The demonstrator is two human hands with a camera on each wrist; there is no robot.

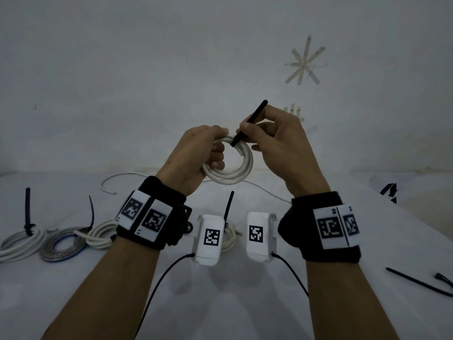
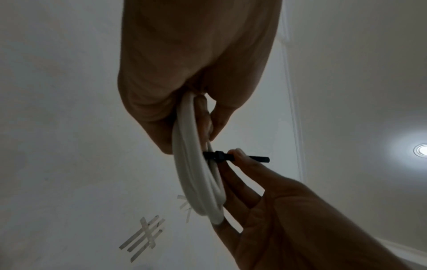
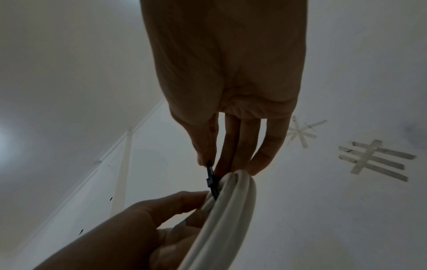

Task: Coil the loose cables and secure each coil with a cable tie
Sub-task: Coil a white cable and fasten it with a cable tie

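My left hand [image 1: 208, 148] grips a white cable coil [image 1: 241, 171] held upright above the table. The coil [image 2: 198, 184] runs edge-on out of the left hand [image 2: 184, 113] in the left wrist view. A black cable tie [image 1: 250, 122] wraps the top of the coil, and its tail points up and to the right. My right hand [image 1: 267, 133] pinches that tail between thumb and forefinger. The tie's head [image 2: 218, 155] sits against the coil. In the right wrist view the tie [image 3: 210, 180] runs from my right hand [image 3: 231, 138] down to the coil [image 3: 231, 201].
Three tied coils lie at the table's left: a white one [image 1: 18, 244], a grey-blue one [image 1: 62, 247], a cream one [image 1: 103, 233]. Another tied coil [image 1: 230, 238] lies between my wrists. A loose thin cable [image 1: 115, 180] curves behind. Spare black ties [image 1: 421, 282] lie at right.
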